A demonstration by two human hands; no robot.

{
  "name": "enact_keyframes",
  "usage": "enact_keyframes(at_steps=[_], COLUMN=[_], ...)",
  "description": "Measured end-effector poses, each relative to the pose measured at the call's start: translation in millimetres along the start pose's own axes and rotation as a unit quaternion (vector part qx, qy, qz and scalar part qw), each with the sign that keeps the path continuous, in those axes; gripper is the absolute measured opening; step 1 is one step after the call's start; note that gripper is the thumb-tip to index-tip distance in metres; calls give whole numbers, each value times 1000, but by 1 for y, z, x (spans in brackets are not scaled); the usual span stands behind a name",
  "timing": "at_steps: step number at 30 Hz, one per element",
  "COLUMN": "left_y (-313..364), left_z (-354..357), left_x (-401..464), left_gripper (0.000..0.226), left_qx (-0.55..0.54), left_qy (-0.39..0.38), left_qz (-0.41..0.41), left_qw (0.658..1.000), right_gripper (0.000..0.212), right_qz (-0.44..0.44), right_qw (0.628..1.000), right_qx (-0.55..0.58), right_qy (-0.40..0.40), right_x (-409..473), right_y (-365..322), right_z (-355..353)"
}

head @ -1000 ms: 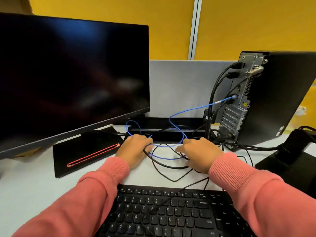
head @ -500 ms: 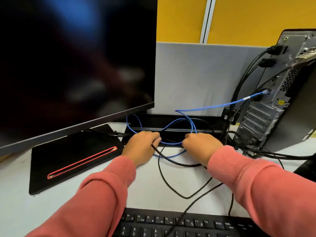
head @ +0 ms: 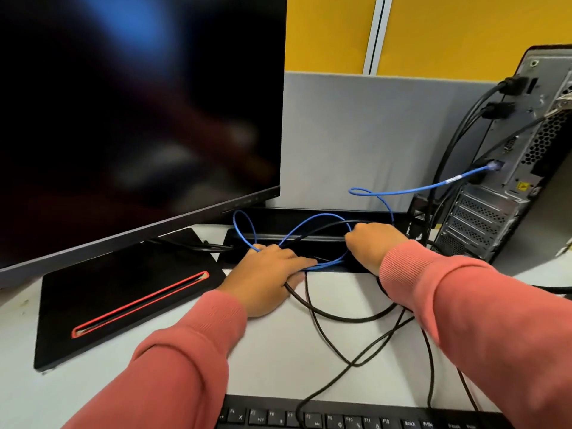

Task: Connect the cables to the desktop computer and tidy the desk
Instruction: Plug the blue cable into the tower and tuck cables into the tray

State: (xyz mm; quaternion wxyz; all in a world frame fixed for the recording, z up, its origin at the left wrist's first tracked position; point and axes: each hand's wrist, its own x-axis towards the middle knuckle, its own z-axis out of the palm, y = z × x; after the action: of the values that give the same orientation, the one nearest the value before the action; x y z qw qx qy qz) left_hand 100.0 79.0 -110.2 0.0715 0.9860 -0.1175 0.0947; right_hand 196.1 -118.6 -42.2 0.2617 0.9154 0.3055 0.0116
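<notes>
A desktop tower (head: 523,168) stands at the right with its rear panel facing me, black cables (head: 458,140) and a blue network cable (head: 411,189) plugged into it. The blue cable loops down over a black cable tray (head: 278,218) at the desk's back edge. My left hand (head: 269,274) lies over blue and black cable strands at the tray's front lip, its fingers curled round them. My right hand (head: 374,243) grips the cable loop at the tray, fingers hidden behind the knuckles. Loose black cables (head: 340,317) trail across the white desk toward me.
A large dark monitor (head: 139,119) fills the left, on a flat black base with a red slot (head: 130,305). A black keyboard (head: 356,416) lies at the near edge. A grey partition (head: 356,134) and yellow wall stand behind.
Both hands have moved away from me, carrying the cables up to the tray. The blue loops now sit higher over the tray. My view has moved closer and lower.
</notes>
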Motion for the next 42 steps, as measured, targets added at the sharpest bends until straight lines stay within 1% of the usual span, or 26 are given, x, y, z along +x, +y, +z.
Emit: enact_keyframes(at_steps=[2, 3, 4, 6, 8, 9, 12, 13, 15, 18, 20, 22, 23, 24, 26, 27, 28, 30, 32, 34, 35, 37, 39, 40, 41, 42], left_y=[4, 6, 8, 14, 19, 19, 12, 7, -1, -5, -1, 5, 7, 7, 6, 4, 2, -1, -2, 0, 1, 0, -4, -5, -5, -5], left_z=[2, 2, 2, 0, 1, 4, 17, 19, 17, 1, -8, -15, -20, -23, -29, -32, -33, -32, -27, -21, -18, -12, -12, -12, -13, -12], left_x=[8, 14, 20, 33, 44, 48, 53, 53, 48, 35, 28, 23, 19, 16, 5, -3, -10, -17, -16, -11, -8, -3, 0, 1, 3, 5], left_gripper=[37, 35, 32, 26, 26, 26, 25, 26, 38, 50, 54, 59, 61, 65, 83, 94, 104, 115, 115, 112, 112, 113, 114, 114, 113, 111], left_qx=[21, 29, 35, 33, 20, 7, -53, -84, -141, -159, -138, -94, -61, -20, 52, 69, 77, 81, 51, 8, -3, -20, -36, -44, -49, -51], left_qy=[11, 10, 5, -11, -22, -22, 4, 10, 9, -25, -39, -33, -11, 28, 119, 146, 157, 129, 92, 73, 68, 72, 84, 89, 87, 79], left_qz=[-20, -33, -50, -82, -94, -94, -81, -75, -62, -45, -34, -24, -16, -7, -11, -31, -52, -80, -81, -81, -78, -69, -72, -77, -82, -83], left_qw=[1000, 999, 998, 996, 995, 995, 995, 994, 988, 986, 989, 995, 998, 999, 991, 986, 983, 985, 991, 994, 995, 995, 993, 992, 992, 992], right_gripper=[25, 21, 17, 6, 6, 11, 21, 22, 26, 39, 44, 43, 45, 47, 52, 54, 54, 52, 48, 37, 29, 22, 18, 18, 20, 23], right_qz=[-7, -7, -5, 0, -9, -25, -63, -58, -36, -1, 20, 27, 29, 29, 35, 40, 41, 27, 24, 33, 34, 49, 94, 131, 165, 186], right_qw=[1000, 1000, 999, 992, 977, 971, 959, 957, 958, 955, 953, 953, 952, 950, 947, 944, 944, 951, 964, 970, 965, 929, 856, 817, 788, 771], right_qx=[16, 26, 36, 63, 120, 156, 251, 264, 269, 295, 301, 296, 296, 297, 301, 305, 304, 282, 251, 241, 251, 323, 433, 478, 511, 539], right_qy=[-10, 2, 28, 109, 177, 181, 111, 106, 94, 27, -22, -58, -75, -88, -108, -117, -123, -121, -83, 6, 66, 174, 266, 295, 300, 284], right_x=[-1, -1, -3, -7, -9, -10, -5, -3, 0, 3, 6, 10, 11, 12, 12, 11, 10, 7, 2, -1, -3, -9, -15, -18, -20, -22], right_y=[3, 4, 4, 1, -6, -10, -23, -25, -27, -28, -28, -29, -30, -30, -31, -31, -31, -32, -33, -30, -28, -22, -18, -16, -14, -14], right_z=[-5, -8, -10, -14, -11, -7, 10, 15, 23, 25, 18, 13, 11, 8, 5, 2, 0, -2, 0, 3, 4, 2, -2, -3, -3, -1])
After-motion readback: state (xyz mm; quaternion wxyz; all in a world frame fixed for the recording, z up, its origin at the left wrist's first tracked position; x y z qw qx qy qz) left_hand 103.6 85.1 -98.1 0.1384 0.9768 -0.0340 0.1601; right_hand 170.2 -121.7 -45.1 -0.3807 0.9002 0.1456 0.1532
